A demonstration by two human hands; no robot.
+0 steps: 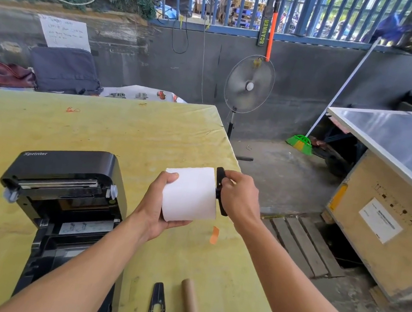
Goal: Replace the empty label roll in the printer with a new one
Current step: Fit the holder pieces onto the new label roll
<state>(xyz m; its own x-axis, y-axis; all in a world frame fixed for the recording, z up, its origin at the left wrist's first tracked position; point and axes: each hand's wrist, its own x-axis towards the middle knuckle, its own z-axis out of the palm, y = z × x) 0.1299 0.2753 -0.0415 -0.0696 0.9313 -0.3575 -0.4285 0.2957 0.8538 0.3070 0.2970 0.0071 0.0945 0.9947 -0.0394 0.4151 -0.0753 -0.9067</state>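
Observation:
A full white label roll (191, 194) is held above the yellow table, my left hand (160, 211) gripping it from below and the left. At the roll's right end my right hand (240, 197) pinches a black spindle guide (221, 189). The black Xprinter label printer (66, 187) stands at the left with its lid raised and its roll bay showing. An empty brown cardboard core (191, 307) lies near the table's front edge. A second black guide plate (156, 309) lies flat just left of the core.
The yellow-covered table (121, 131) ends at a right edge near my right arm. An orange scrap (214, 235) lies below the roll. A standing fan (249, 84), a wooden pallet (302, 242) and a crate under a metal top (383, 229) stand to the right.

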